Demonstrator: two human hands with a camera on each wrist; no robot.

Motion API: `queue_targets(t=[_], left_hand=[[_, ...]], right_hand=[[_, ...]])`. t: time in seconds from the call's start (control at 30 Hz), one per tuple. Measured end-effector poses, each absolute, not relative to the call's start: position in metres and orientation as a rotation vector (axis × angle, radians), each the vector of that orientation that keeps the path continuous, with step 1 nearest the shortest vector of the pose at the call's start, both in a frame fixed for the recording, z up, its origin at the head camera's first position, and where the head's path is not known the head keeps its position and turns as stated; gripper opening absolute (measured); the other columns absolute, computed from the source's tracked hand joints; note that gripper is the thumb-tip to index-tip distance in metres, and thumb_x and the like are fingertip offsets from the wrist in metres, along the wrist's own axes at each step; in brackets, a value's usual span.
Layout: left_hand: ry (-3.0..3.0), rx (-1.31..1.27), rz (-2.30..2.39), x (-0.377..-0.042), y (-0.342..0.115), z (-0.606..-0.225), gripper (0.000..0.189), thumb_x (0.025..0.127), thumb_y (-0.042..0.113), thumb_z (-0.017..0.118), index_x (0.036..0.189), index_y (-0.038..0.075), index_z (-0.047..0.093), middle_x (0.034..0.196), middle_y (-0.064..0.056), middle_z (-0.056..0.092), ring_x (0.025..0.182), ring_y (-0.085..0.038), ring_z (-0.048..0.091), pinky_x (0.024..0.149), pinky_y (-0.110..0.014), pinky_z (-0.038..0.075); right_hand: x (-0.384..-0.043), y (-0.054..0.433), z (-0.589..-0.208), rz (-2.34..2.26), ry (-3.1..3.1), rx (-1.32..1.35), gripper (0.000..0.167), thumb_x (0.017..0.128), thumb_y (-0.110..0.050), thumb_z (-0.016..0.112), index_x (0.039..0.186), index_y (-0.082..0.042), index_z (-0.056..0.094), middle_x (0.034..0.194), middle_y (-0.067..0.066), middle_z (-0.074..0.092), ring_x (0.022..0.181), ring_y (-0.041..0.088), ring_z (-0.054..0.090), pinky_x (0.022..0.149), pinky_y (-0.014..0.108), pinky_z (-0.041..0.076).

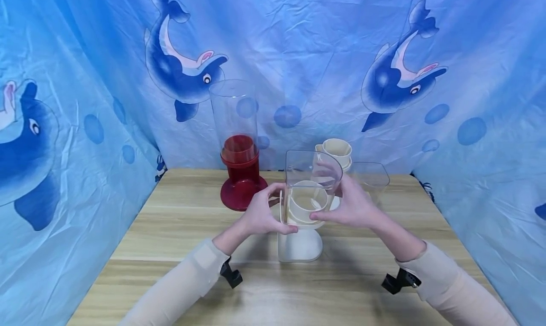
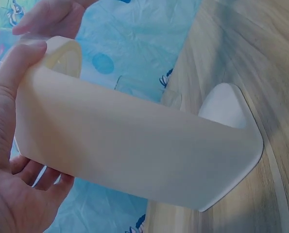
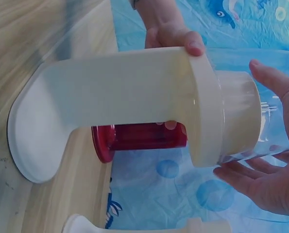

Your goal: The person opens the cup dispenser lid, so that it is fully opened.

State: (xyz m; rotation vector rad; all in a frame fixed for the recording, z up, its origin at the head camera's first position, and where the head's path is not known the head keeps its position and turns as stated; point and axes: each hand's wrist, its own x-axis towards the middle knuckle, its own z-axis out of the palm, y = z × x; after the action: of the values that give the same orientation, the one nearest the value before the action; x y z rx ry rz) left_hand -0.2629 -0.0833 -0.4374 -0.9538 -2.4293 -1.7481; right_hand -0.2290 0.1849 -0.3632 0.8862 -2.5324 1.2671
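Just right of center in the head frame, left hand (image 1: 261,214) gripping upper part of cream stand (image 2: 134,141): thumb over its top edge, fingers curled under the other edge, per left wrist view. Right hand (image 1: 351,203) wrapped around clear container (image 1: 313,168), thumb on near side, fingers curled behind. Container sits around the stand's round cream collar (image 3: 239,116); can't tell if fully seated. Stand upright, its wide foot on wooden table (image 1: 170,250), center of frame.

Long pale sleeves (image 1: 175,285) on both arms, black wrist cameras (image 1: 232,275) under the cuffs. Left of center, farther back: red stand (image 1: 243,193), upright, clear tube (image 1: 232,110) standing around its collar. Right of center, behind the right hand: second cream stand (image 1: 337,149), mostly hidden. Second clear container (image 1: 372,174) just right of that, partly covered by right hand and wrist. Blue curtain (image 1: 273,37) with dolphins across the back and both sides, one dolphin upper left of center, one upper right, one cut off at left edge.
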Motion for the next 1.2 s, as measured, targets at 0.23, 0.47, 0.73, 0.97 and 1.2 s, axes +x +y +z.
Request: queue_targets(t=[0.23,0.47,0.73,0.97,1.2], left_hand=[[-2.376,-1.060,-1.740,-0.268,-0.086,-0.440,0.082,0.065,0.023,0.097,0.137,0.010,0.060,0.127,-0.005,0.069,0.119,-0.019,0.064,0.110,-0.048,0.057],[-2.356,-1.089,-1.740,-0.270,-0.085,-0.442,0.081,0.065,0.019,0.096,0.138,0.014,0.061,0.126,-0.002,0.069,0.118,-0.020,0.063,0.110,-0.052,0.056],[-2.399,-1.094,-1.693,-0.270,-0.086,-0.438,0.086,0.066,0.028,0.097,0.141,0.013,0.059,0.131,-0.005,0.068,0.119,-0.022,0.064,0.110,-0.052,0.058],[-2.414,-1.057,-1.722,-0.268,-0.086,-0.436,0.088,0.064,0.027,0.099,0.141,0.011,0.060,0.130,-0.006,0.069,0.119,-0.022,0.065,0.110,-0.052,0.058],[-2.437,-1.017,-1.704,-0.269,-0.084,-0.439,0.088,0.063,0.028,0.100,0.139,0.009,0.059,0.131,-0.007,0.069,0.120,-0.027,0.065,0.108,-0.046,0.059]], right_hand=[[-0.232,0.182,-0.362,1.206,-2.537,0.892,0.112,0.068,-0.022,0.103,0.158,-0.025,0.037,0.142,0.013,0.069,0.114,0.030,0.075,0.093,0.041,0.065],[-0.237,0.184,-0.358,1.228,-2.548,0.905,0.109,0.067,-0.028,0.104,0.156,-0.028,0.040,0.140,0.015,0.070,0.109,0.033,0.077,0.088,0.043,0.067],[-0.236,0.186,-0.357,1.370,-2.524,0.963,0.109,0.071,-0.017,0.101,0.158,-0.025,0.036,0.148,0.017,0.060,0.129,0.041,0.068,0.099,0.046,0.064],[-0.232,0.183,-0.356,1.390,-2.539,0.968,0.106,0.073,-0.013,0.099,0.157,-0.014,0.033,0.152,0.017,0.058,0.138,0.038,0.062,0.103,0.051,0.061],[-0.225,0.182,-0.358,1.316,-2.541,0.908,0.105,0.072,-0.014,0.100,0.155,-0.014,0.035,0.149,0.018,0.061,0.131,0.037,0.067,0.101,0.051,0.062]])
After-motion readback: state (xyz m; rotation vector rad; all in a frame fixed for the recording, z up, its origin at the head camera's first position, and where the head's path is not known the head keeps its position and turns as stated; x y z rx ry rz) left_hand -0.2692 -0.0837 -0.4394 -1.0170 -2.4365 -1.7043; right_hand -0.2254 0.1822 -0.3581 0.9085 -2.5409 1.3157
